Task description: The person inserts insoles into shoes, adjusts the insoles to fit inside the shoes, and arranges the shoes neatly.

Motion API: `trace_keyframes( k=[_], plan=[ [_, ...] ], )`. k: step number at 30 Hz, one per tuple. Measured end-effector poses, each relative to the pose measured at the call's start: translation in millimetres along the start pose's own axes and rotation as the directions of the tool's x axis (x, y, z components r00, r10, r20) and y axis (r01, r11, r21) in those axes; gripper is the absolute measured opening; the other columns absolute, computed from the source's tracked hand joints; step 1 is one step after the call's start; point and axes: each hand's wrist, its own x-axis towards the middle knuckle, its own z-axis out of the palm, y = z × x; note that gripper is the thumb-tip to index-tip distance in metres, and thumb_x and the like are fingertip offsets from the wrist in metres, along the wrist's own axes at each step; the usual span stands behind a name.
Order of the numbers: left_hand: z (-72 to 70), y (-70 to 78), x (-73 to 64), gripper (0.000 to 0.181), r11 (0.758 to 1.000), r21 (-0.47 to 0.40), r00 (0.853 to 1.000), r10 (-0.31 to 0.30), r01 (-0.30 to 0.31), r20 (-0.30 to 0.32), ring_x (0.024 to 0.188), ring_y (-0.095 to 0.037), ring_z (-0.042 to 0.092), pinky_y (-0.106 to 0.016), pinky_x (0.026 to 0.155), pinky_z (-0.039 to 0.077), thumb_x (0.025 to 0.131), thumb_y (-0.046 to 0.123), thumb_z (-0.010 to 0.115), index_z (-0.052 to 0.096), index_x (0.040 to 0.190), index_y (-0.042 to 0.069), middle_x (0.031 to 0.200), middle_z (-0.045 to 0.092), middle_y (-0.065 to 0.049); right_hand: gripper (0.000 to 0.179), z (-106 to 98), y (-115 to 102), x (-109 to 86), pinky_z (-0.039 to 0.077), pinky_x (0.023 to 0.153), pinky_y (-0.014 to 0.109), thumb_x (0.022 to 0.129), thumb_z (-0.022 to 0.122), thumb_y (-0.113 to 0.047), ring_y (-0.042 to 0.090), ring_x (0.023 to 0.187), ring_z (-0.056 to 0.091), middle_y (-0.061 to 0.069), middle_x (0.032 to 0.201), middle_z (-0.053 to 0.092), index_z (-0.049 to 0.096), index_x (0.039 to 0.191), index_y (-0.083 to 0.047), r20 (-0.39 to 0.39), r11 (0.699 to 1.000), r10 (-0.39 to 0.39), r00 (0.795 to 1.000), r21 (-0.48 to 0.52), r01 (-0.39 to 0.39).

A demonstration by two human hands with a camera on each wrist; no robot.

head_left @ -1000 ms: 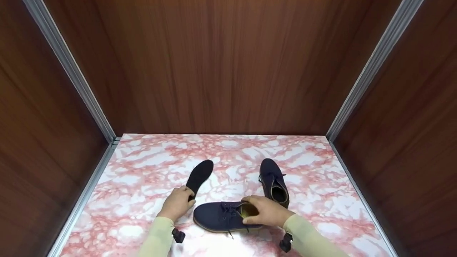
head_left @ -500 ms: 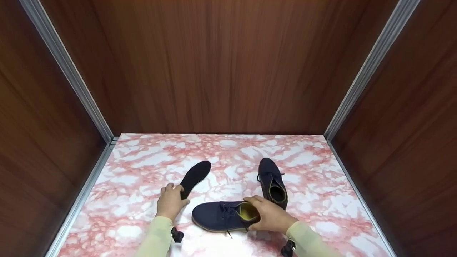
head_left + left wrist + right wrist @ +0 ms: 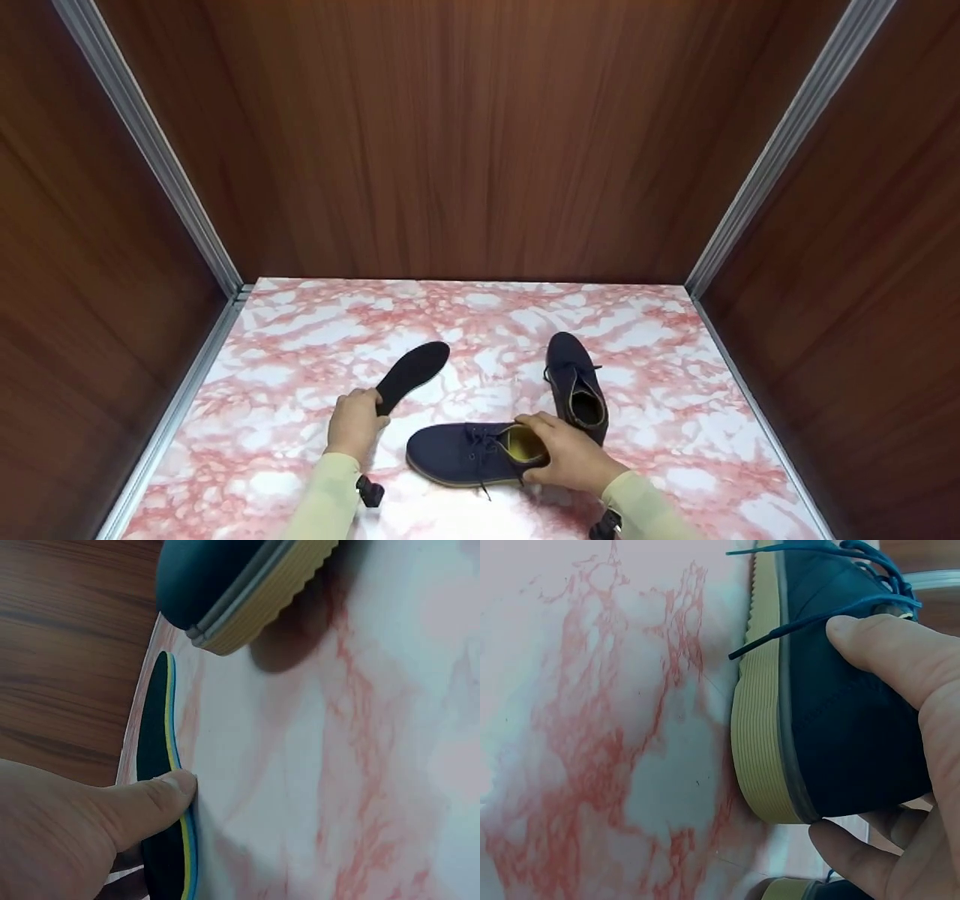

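Observation:
My left hand (image 3: 354,426) pinches the near end of a black insole (image 3: 415,367), which slants away to the right. In the left wrist view the insole's edge (image 3: 175,739) shows yellow and blue layers, with the thumb (image 3: 169,791) across it. A navy lace-up shoe (image 3: 446,454) lies sideways before me, sole down, toe pointing left. Around its heel end I grip with my right hand (image 3: 571,454). The right wrist view has the thumb on the shoe's side (image 3: 855,727), above a ribbed tan sole (image 3: 761,750). Yellow lining (image 3: 521,444) shows inside the opening.
A second navy shoe (image 3: 568,360) stands right behind my right hand, toe pointing away. Both shoes are on a pink-and-white marbled tabletop (image 3: 300,330). Brown wood-grain panels (image 3: 465,150) with grey metal corner rails (image 3: 150,142) enclose it at the back and both sides.
My right hand has shifted from over the shoe's opening to around its heel, uncovering the yellow lining. The left hand has moved left, and the insole leans more to the right.

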Motion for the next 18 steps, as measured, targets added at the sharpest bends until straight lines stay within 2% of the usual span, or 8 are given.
trace_keyframes(
  k=[3, 9, 13, 18],
  plan=[
    [-0.8, 0.7, 1.1, 0.031, 1.0, 0.017, 1.0, 0.0, 0.0, 0.0, 0.095, -0.044, 0.068, -0.059, 0.089, 0.06, 0.083, 0.016, 0.093, 0.077, 0.106, 0.003, 0.105, 0.074, -0.02, 0.094, 0.0, -0.2, -0.3, 0.059, 0.107, 0.05, 0.079, 0.095, -0.041, 0.023, 0.123, 0.069, 0.006, 0.147, 0.065, 0.052, 0.16, -0.018, -0.009, 1.0, -0.001, 1.0, -0.003, 0.001],
    [0.8, 1.2, 0.9, 0.031, 0.999, 0.042, 1.0, -0.011, 0.012, -0.015, 0.093, -0.044, 0.066, -0.06, 0.085, 0.059, 0.076, 0.014, 0.091, 0.077, 0.102, 0.003, 0.102, 0.072, -0.02, 0.096, 1.3, 1.1, -0.3, 0.057, 0.11, 0.055, 0.079, 0.095, -0.042, 0.033, 0.134, 0.067, 0.015, 0.154, 0.062, 0.051, 0.161, -0.017, -0.004, 1.0, 0.009, 1.0, -0.006, -0.009],
    [3.1, -0.5, -0.3, 0.03, 0.998, 0.067, 1.0, 0.006, -0.005, -0.024, 0.091, -0.046, 0.064, -0.061, 0.084, 0.058, 0.074, 0.013, 0.088, 0.075, 0.098, 0.004, 0.101, 0.069, -0.022, 0.097, 2.5, 1.3, -0.6, 0.057, 0.112, 0.057, 0.079, 0.095, -0.042, 0.037, 0.137, 0.066, 0.018, 0.156, 0.061, 0.051, 0.162, -0.017, 0.0, 1.0, 0.012, 1.0, 0.001, -0.012],
    [4.0, -0.5, 0.6, 0.023, 0.995, 0.099, 0.999, 0.031, -0.027, -0.04, 0.088, -0.047, 0.064, -0.06, 0.081, 0.057, 0.073, 0.014, 0.088, 0.073, 0.089, 0.007, 0.099, 0.066, -0.022, 0.097, 1.7, 1.4, -0.3, 0.057, 0.11, 0.054, 0.08, 0.095, -0.042, 0.032, 0.132, 0.067, 0.014, 0.154, 0.062, 0.05, 0.162, -0.018, 0.001, 1.0, 0.01, 1.0, 0.005, -0.01]
  ],
)
